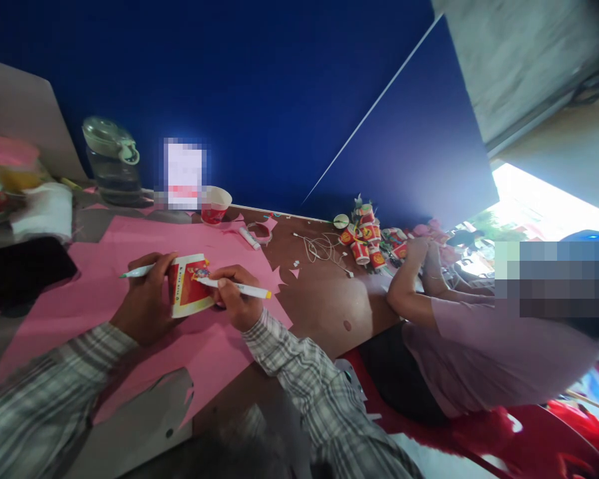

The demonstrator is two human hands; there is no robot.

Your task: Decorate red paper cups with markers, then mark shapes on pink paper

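Note:
My left hand (147, 299) is closed round a red and white paper cup (188, 285) lying on its side on a pink paper sheet (104, 286). A white marker cap or pen (137, 271) also sticks out of that hand to the left. My right hand (237, 299) grips a white marker (242, 288) with a yellow end, its tip against the cup. Both sleeves are grey plaid.
A water jug (112, 159), a paper cup (215, 203), tape roll (259, 231), white earphone cable (324, 249) and a pile of red cups (367, 243) lie on the brown table (329, 299). A person in a pink shirt (479, 352) sits at right on a red chair (479, 439).

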